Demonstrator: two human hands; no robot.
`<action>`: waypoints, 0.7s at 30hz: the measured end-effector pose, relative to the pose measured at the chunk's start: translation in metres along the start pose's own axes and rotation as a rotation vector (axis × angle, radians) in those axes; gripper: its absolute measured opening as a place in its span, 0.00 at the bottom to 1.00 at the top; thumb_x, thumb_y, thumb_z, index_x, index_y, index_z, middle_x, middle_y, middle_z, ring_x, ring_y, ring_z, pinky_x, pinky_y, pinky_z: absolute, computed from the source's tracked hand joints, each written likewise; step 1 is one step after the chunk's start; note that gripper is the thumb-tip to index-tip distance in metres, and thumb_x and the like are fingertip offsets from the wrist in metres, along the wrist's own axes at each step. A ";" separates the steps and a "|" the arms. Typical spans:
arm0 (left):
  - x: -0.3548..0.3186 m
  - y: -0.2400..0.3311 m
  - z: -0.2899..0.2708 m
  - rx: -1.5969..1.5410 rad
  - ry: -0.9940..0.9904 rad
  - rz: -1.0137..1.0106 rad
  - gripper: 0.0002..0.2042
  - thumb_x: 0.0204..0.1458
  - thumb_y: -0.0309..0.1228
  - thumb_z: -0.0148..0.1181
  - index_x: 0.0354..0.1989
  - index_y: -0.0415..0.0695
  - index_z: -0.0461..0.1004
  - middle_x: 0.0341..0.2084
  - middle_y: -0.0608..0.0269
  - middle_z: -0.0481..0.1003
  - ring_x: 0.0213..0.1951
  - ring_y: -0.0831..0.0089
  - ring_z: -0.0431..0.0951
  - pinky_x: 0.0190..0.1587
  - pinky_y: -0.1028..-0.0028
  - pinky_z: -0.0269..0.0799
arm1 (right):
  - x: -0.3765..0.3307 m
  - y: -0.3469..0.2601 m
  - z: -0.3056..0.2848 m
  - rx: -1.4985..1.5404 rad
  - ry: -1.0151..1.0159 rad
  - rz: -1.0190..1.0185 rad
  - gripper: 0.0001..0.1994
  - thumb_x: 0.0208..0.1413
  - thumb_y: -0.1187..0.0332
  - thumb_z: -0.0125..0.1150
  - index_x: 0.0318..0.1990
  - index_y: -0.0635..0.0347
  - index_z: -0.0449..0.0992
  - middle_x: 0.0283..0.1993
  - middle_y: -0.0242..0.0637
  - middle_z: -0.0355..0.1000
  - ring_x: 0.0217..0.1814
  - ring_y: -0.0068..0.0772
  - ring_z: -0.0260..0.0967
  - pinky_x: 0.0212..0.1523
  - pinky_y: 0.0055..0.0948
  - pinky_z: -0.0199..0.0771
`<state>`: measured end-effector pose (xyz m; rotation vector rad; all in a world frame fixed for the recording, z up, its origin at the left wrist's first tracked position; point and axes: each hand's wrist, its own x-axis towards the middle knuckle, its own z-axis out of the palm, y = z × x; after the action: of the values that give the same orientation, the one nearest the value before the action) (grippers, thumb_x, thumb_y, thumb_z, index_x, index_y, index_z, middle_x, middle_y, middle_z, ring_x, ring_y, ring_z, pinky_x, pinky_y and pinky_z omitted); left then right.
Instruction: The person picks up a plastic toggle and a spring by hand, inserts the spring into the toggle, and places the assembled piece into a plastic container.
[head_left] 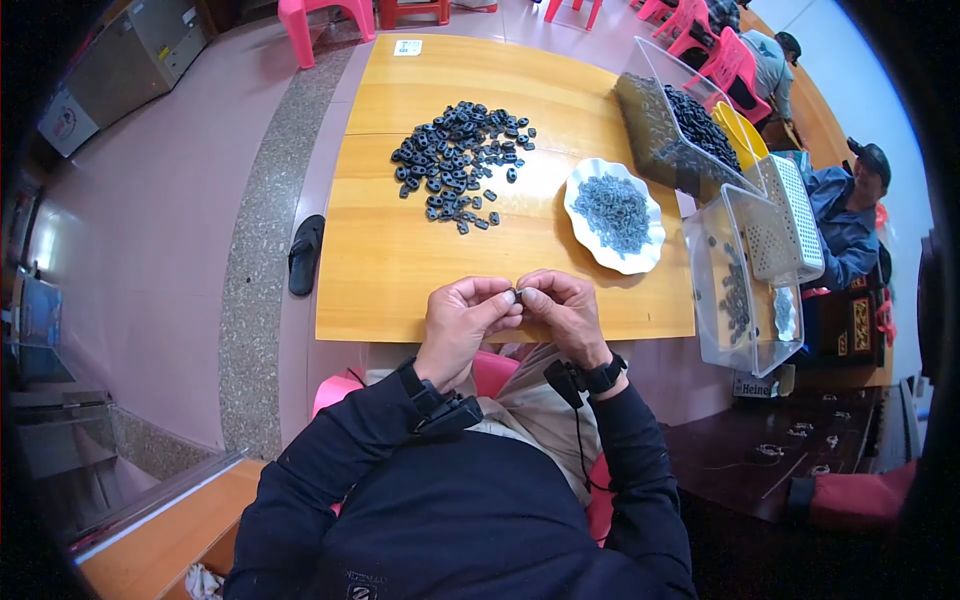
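Observation:
My left hand (466, 316) and my right hand (563, 308) meet over the near edge of the wooden table (400, 270). Their fingertips pinch a small dark part (517, 295) between them; the fingers hide most of it. Farther off lies a loose pile of small black plastic pieces (455, 150), many showing two holes. To the right of the pile, a white scalloped plate (655, 250) holds many small grey, see-through pieces (612, 214).
A clear bin (650, 130) of black pieces stands at the far right corner. Nearer, another clear bin (712, 335) holds scattered dark pieces, with a white perforated basket (785, 220) at its rim. A person in blue (850, 215) sits beyond. A black sandal (305, 255) lies on the floor.

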<state>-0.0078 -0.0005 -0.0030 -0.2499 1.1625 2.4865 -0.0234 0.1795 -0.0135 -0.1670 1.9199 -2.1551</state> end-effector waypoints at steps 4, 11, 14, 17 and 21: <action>0.000 -0.001 -0.001 0.002 -0.003 -0.007 0.07 0.55 0.22 0.56 0.41 0.34 0.72 0.32 0.58 0.76 0.32 0.75 0.79 0.37 0.79 0.78 | -0.001 -0.003 0.002 -0.005 0.004 0.005 0.05 0.57 0.73 0.60 0.38 0.66 0.76 0.38 0.33 0.74 0.38 0.18 0.70 0.40 0.20 0.72; 0.000 0.000 0.000 -0.002 0.004 -0.011 0.07 0.55 0.22 0.56 0.41 0.34 0.72 0.32 0.58 0.76 0.32 0.75 0.79 0.38 0.79 0.78 | -0.002 -0.003 0.002 0.026 0.018 0.040 0.05 0.57 0.74 0.59 0.38 0.66 0.76 0.37 0.32 0.74 0.37 0.18 0.70 0.40 0.19 0.72; 0.000 -0.001 -0.001 -0.005 -0.005 -0.010 0.07 0.55 0.22 0.57 0.41 0.34 0.72 0.32 0.58 0.76 0.32 0.75 0.79 0.38 0.79 0.79 | -0.001 -0.002 0.002 0.032 0.014 0.029 0.05 0.58 0.74 0.58 0.38 0.66 0.76 0.37 0.31 0.74 0.37 0.17 0.70 0.39 0.18 0.72; 0.000 0.000 0.000 -0.009 -0.009 -0.020 0.07 0.55 0.22 0.56 0.41 0.35 0.72 0.32 0.58 0.76 0.33 0.75 0.79 0.38 0.79 0.79 | -0.001 -0.001 0.001 0.003 -0.003 0.008 0.05 0.58 0.74 0.58 0.39 0.66 0.76 0.37 0.31 0.74 0.37 0.17 0.69 0.39 0.18 0.72; 0.000 0.000 -0.001 -0.018 -0.012 -0.020 0.07 0.55 0.22 0.56 0.41 0.34 0.72 0.32 0.58 0.76 0.33 0.74 0.79 0.38 0.79 0.79 | -0.001 -0.001 0.001 0.017 -0.003 0.009 0.05 0.58 0.73 0.58 0.38 0.66 0.76 0.37 0.31 0.74 0.37 0.17 0.69 0.40 0.18 0.71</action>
<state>-0.0076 -0.0009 -0.0037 -0.2502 1.1285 2.4788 -0.0225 0.1792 -0.0129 -0.1579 1.8959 -2.1638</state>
